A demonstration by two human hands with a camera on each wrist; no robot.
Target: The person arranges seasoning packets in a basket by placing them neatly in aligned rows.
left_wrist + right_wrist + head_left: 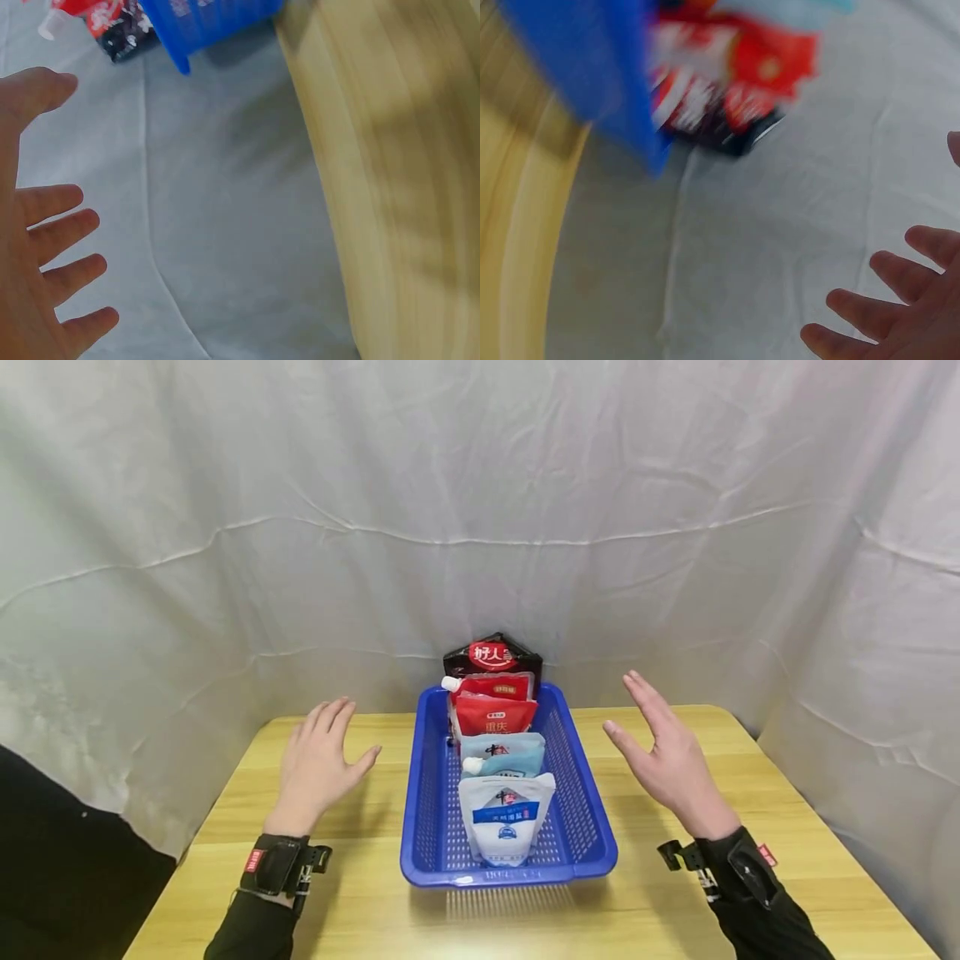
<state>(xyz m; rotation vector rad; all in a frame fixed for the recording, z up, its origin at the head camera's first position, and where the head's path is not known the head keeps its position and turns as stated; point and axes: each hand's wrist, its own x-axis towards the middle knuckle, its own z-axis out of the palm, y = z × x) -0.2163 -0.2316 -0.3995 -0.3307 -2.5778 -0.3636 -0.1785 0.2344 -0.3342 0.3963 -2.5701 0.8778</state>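
Observation:
A blue plastic basket (506, 878) stands on the table between my two hands. Inside it, pouches stand in a row: a white one with a blue band (506, 827) at the front, light blue ones (517, 746) behind, then red ones (498, 714), and a black one with a red label (457, 664) at the back. To the basket's left, my left hand (318, 764) hovers with fingers spread, touching nothing. On the other side my right hand (675, 764) is likewise raised, thumb apart from the fingers, holding nothing.
The wooden table (360, 893) carries the basket. A grey-white curtain (480, 502) hangs behind and along both sides. Something black (67, 868) lies at the lower left, beside the table's edge. A strap with a small camera sits on each wrist.

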